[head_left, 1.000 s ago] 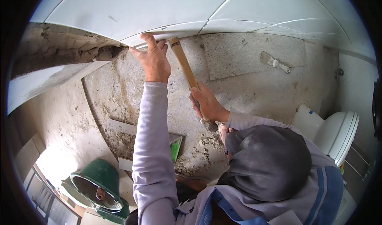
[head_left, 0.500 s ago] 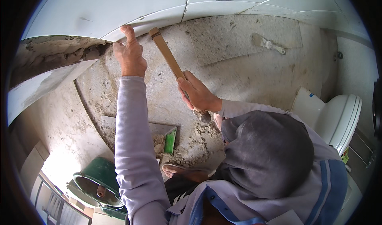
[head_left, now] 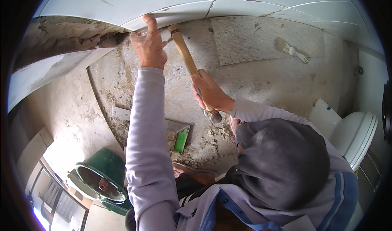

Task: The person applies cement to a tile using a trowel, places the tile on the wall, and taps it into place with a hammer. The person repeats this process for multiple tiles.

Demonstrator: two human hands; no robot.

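Note:
My left hand (head_left: 150, 46) reaches to the bottom edge of a pale wall tile (head_left: 171, 10). One finger is stretched up against the tile and the thumb stands apart on the right; the other fingertips are partly hidden. In my right hand (head_left: 212, 91) is a hammer (head_left: 185, 53), gripped near its head. Its wooden handle points away from me, the end close to the tile's lower edge. The rounded metal head (head_left: 214, 116) shows below my fist.
A trowel (head_left: 290, 50) lies on a floor slab at the far right. A green-and-grey square (head_left: 181, 139) lies among rubble (head_left: 210, 143). Green buckets (head_left: 107, 165) stand at lower left, a white toilet (head_left: 355, 135) at right. The ledge (head_left: 81, 35) at left is broken. My bent knee (head_left: 281, 161) is near.
The whole view has shifted, so the scene sits further right. My left thumb now shows apart from the hand. The hammer stays in my right hand, its handle still near the tile.

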